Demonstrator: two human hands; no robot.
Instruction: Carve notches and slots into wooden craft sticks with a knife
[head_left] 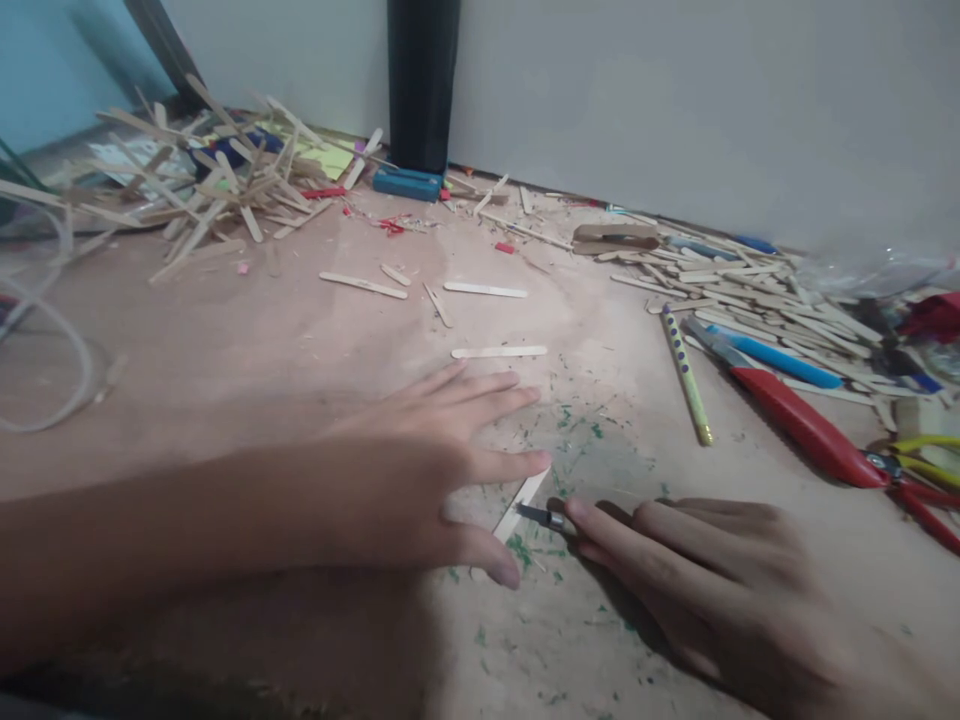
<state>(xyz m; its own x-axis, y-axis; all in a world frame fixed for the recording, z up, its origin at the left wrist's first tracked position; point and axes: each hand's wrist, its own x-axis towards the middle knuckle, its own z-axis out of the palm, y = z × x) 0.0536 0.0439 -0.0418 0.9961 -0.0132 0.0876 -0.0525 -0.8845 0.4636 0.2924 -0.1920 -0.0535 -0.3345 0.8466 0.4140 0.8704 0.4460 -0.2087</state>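
My left hand lies spread over the tabletop, palm down. Its index fingertip and thumb press on the two ends of a popsicle stick that slants between them. In my right hand is a craft knife, pinched with the index finger stretched along it. The metal blade touches the middle of the stick; most of the handle is hidden under my fingers. Small green shavings are scattered around the stick. Just beyond my left fingertips another popsicle stick lies flat.
A jumbled stick heap stands at the back left, a flatter stick pile at the back right. To the right lie a patterned pencil, a blue pen-like tool and red-handled pliers. A dark post rises at the back.
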